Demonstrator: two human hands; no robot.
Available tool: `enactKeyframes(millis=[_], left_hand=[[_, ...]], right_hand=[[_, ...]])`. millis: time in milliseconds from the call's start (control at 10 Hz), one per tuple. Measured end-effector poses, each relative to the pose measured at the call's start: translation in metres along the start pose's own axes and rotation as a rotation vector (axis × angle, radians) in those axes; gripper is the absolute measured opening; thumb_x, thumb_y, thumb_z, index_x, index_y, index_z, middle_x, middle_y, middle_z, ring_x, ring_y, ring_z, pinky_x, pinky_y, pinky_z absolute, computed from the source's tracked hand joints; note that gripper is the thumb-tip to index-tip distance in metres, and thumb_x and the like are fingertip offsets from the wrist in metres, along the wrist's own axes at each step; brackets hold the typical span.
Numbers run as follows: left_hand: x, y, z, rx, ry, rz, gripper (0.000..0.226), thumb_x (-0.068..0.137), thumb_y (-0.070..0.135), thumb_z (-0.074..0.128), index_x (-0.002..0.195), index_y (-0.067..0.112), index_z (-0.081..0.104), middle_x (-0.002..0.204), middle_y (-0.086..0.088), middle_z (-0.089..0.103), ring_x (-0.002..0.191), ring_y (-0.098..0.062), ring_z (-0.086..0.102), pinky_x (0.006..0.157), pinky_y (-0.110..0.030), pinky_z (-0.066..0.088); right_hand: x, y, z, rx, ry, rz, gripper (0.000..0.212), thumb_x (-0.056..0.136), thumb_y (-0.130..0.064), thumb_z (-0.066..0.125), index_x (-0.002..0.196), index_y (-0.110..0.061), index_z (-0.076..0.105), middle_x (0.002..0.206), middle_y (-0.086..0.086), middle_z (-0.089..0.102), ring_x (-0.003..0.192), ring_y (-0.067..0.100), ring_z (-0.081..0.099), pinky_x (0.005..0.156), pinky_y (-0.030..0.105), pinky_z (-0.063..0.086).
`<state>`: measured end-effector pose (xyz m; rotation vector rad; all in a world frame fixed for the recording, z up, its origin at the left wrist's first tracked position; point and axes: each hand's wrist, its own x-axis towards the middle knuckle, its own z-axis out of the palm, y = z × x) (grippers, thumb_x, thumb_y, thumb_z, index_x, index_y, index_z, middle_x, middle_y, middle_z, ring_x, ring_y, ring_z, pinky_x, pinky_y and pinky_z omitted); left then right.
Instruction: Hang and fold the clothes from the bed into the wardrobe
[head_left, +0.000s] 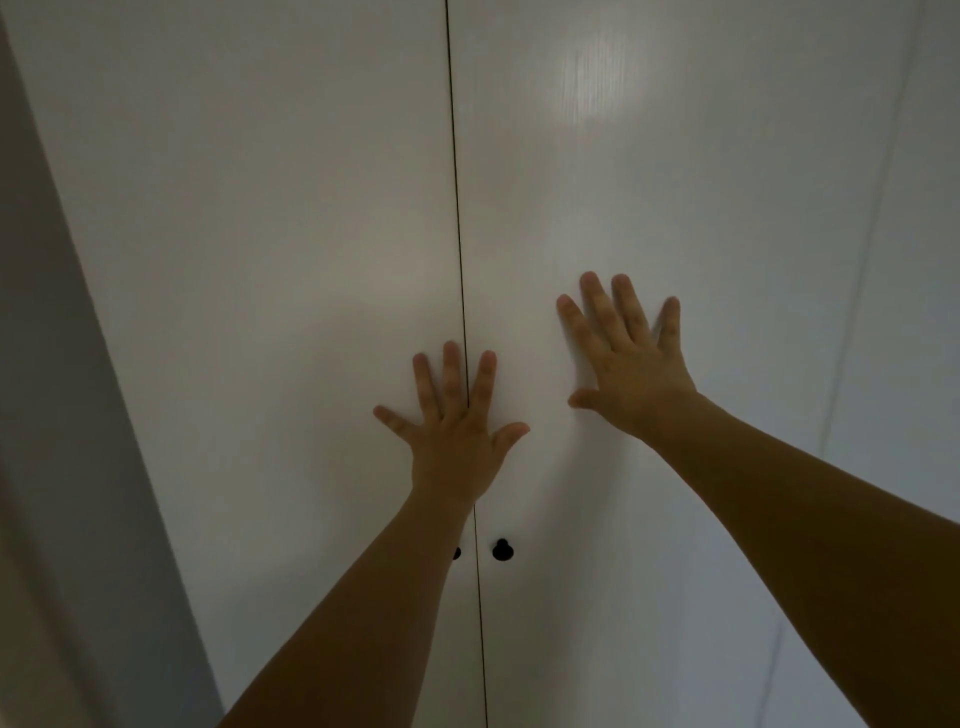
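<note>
From the head camera, I stand close to the wardrobe (649, 182), whose two white doors meet at a thin dark seam (460, 234) that runs nearly upright through the middle of the view. My left hand (452, 421) lies flat across that seam with fingers spread and straight, covering both door edges. My right hand (626, 364) is flat too, fingers fanned, wholly on the right door and a little higher. Neither hand holds anything.

What matters for my next move is below my palms: the right door's round black knob (502, 550) sits just beside the seam, under my left wrist, and the left door's knob (456, 553) peeps out from behind my left forearm. My left hand is the nearer to both; I judge it must drop straight down the seam to reach them, the right hand coming down and inward.

The clothes and the bed are not in view, so they must lie behind me or off to a side.
</note>
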<state>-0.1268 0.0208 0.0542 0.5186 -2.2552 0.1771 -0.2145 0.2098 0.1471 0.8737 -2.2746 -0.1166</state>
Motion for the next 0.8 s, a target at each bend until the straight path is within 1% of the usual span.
enactKeyframes(millis=[100,400,500,600,700,800], left_hand=[[0.0,0.0,0.007,0.043,0.015,0.005,0.091,0.083,0.081,0.015,0.153,0.03,-0.011,0.16,-0.011,-0.019,0.145,-0.044,-0.014,0.092,-0.086,0.006],[0.001,-0.003,0.011,0.05,-0.038,-0.001,0.09,0.083,0.081,0.013,0.149,0.032,-0.024,0.155,-0.008,-0.034,0.141,-0.041,-0.028,0.093,-0.085,-0.003],[0.003,-0.002,0.005,0.046,-0.085,-0.014,0.088,0.083,0.081,0.012,0.146,0.034,-0.029,0.152,-0.005,-0.04,0.139,-0.039,-0.033,0.094,-0.084,-0.005],[0.004,-0.004,-0.006,0.017,-0.131,-0.004,0.084,0.085,0.077,0.013,0.143,0.037,-0.034,0.149,-0.001,-0.044,0.138,-0.035,-0.037,0.097,-0.083,-0.001],[-0.004,-0.009,-0.025,-0.004,-0.137,0.045,0.079,0.089,0.072,0.016,0.146,0.038,-0.027,0.156,0.001,-0.033,0.144,-0.033,-0.027,0.102,-0.08,0.008],[-0.011,-0.015,-0.043,-0.009,-0.128,0.074,0.076,0.091,0.07,0.015,0.148,0.037,-0.024,0.16,0.004,-0.022,0.147,-0.028,-0.019,0.105,-0.077,0.011]], right_hand=[[0.002,0.006,0.004,0.0,0.002,-0.026,0.119,0.076,-0.073,0.053,0.14,-0.03,-0.037,0.146,0.001,-0.046,0.136,0.029,-0.038,0.109,0.067,-0.007],[0.001,0.008,0.01,-0.01,0.016,-0.035,0.114,0.079,-0.073,0.047,0.14,-0.028,-0.038,0.146,0.002,-0.046,0.136,0.029,-0.039,0.111,0.065,-0.008],[-0.001,0.003,0.008,0.004,0.036,-0.024,0.112,0.082,-0.069,0.049,0.142,-0.026,-0.035,0.148,0.004,-0.043,0.138,0.03,-0.035,0.115,0.059,-0.006],[-0.008,-0.004,0.005,0.04,0.035,0.004,0.106,0.088,-0.059,0.05,0.145,-0.022,-0.031,0.151,0.006,-0.038,0.141,0.03,-0.029,0.118,0.051,-0.006],[-0.024,-0.018,0.0,0.043,0.014,0.008,0.101,0.09,-0.058,0.047,0.146,-0.018,-0.027,0.155,0.006,-0.031,0.144,0.029,-0.023,0.118,0.047,-0.008],[-0.037,-0.022,-0.01,0.08,0.006,-0.006,0.096,0.091,-0.057,0.045,0.149,-0.016,-0.021,0.157,0.006,-0.026,0.145,0.027,-0.02,0.119,0.045,-0.009]])
